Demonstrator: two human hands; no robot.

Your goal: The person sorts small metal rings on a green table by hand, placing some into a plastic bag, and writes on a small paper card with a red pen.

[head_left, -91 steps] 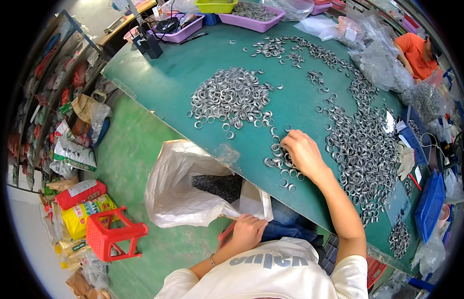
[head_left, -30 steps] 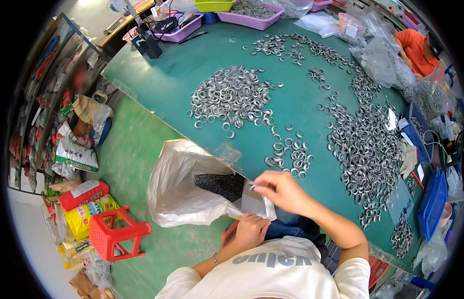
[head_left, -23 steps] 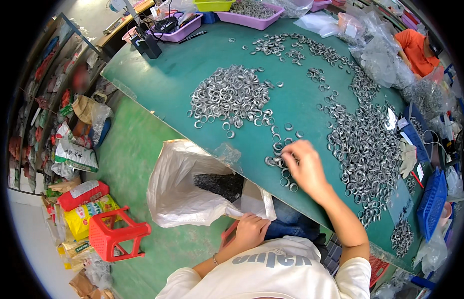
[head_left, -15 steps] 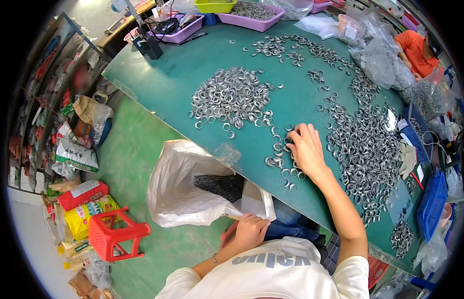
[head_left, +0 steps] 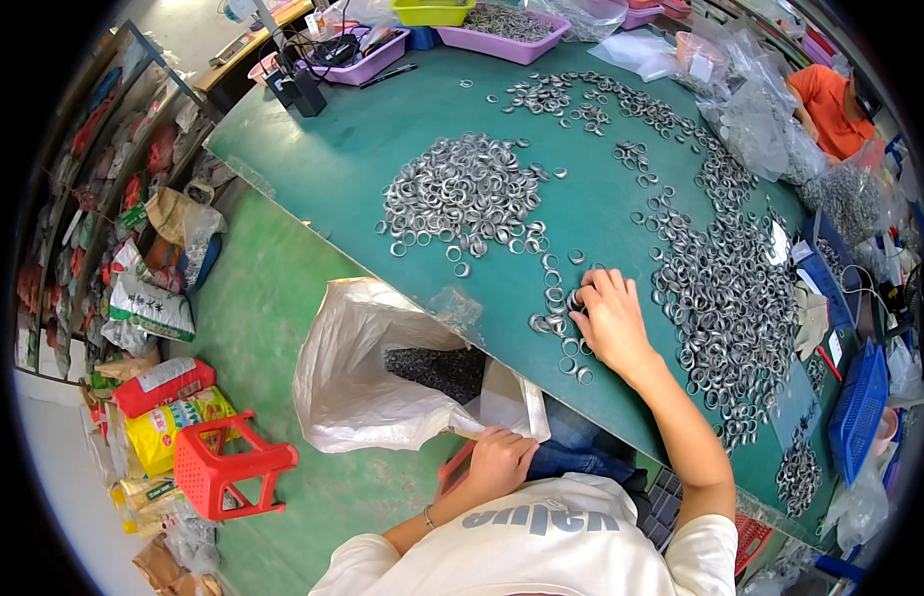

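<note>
My right hand [head_left: 613,316] rests on the green table [head_left: 343,179], palm down. Its fingers are bent and slightly apart, next to a short trail of loose metal rings [head_left: 554,295]; whether any lie under the fingers is hidden. My left hand [head_left: 501,457] is closed on the rim of a white woven sack [head_left: 357,387] at the table's near edge. The sack gapes open, with a dark mass of small pieces [head_left: 440,375] inside. A heap of rings [head_left: 467,189] lies left of my right hand, and a larger spread of rings [head_left: 735,328] lies to its right.
Purple trays [head_left: 501,35] stand along the far edge. Plastic bags [head_left: 765,124] and a blue basket [head_left: 859,407] line the right side, where a person in orange [head_left: 829,104] sits. A red stool [head_left: 228,467] and shelves [head_left: 94,199] are at left.
My right hand has drawn slightly toward me, baring a ring just beyond its fingers. My left hand stays on the sack's rim.
</note>
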